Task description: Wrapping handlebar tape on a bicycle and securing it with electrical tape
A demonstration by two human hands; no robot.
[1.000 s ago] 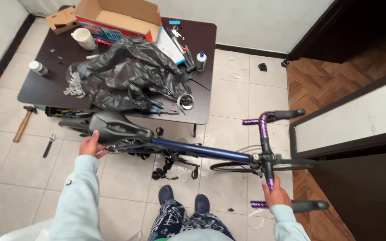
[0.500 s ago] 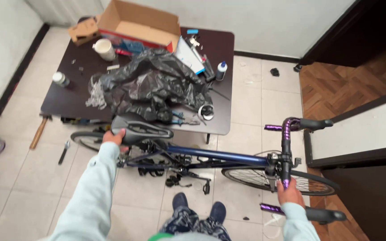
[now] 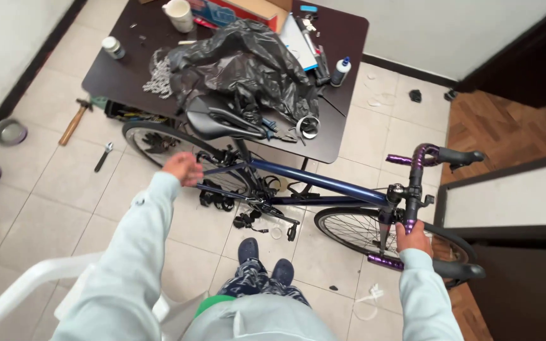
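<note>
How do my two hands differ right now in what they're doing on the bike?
The right hand is closed around the purple-taped handlebar, while the left hand hangs loosely open beside the rear frame, below the black saddle, gripping nothing. The right hand sits near the front wheel; the left hand is by the rear wheel. Both come out of pale blue sleeves.

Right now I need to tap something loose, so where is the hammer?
In the head view the hammer lies on the tiled floor at the left, beside the dark table's left edge, just above the wrench and left of the bike's rear wheel.
</note>
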